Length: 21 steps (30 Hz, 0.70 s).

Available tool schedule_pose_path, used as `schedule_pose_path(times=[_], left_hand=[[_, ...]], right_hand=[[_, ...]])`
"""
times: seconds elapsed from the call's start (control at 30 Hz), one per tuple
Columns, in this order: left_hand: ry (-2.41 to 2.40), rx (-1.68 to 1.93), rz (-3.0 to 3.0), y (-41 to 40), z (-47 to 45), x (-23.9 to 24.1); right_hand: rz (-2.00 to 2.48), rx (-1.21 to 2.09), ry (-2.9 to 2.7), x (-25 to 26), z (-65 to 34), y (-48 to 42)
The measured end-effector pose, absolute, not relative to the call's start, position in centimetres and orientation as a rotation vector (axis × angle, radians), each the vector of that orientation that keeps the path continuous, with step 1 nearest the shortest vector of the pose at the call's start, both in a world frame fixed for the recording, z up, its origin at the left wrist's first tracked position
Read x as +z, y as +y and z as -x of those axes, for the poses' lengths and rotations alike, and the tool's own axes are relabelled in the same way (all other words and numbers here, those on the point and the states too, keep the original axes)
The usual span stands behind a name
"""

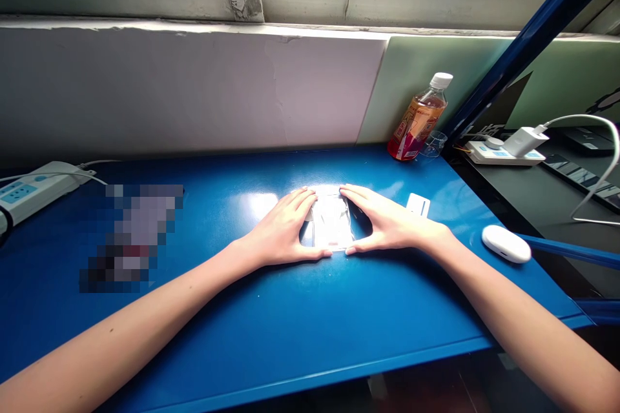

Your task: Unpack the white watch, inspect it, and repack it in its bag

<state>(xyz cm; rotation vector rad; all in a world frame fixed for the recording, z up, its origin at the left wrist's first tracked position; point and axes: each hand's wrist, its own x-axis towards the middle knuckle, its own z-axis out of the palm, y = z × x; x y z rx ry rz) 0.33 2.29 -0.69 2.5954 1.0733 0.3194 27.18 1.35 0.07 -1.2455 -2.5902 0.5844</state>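
A small shiny clear packet [330, 224] lies flat on the blue table [271, 316], bright with glare. My left hand [281, 232] rests on the table against the packet's left side, fingers stretched along its top edge and thumb at its lower edge. My right hand [382, 226] mirrors it on the right side, fingers and thumb spread around the packet's edge. Both hands touch the packet and press it to the table; neither lifts it. What is inside the packet cannot be made out.
A tea bottle [419, 119] stands at the back right by a small clear cup [434, 142]. A white card [418, 204] and a white earbud case [506, 243] lie right of my hand. Power strips sit far left [29, 190] and right [504, 151]. A blurred patch [130, 235] lies left.
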Motion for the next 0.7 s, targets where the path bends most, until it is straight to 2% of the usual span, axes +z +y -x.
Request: schedule_pose_path(times=[0.7], left_hand=[[1.029, 0.334, -2.599, 2.6, -0.11, -0.91]], right_hand=[[1.29, 0.658, -2.592, 0.82, -27.79, 1.49]])
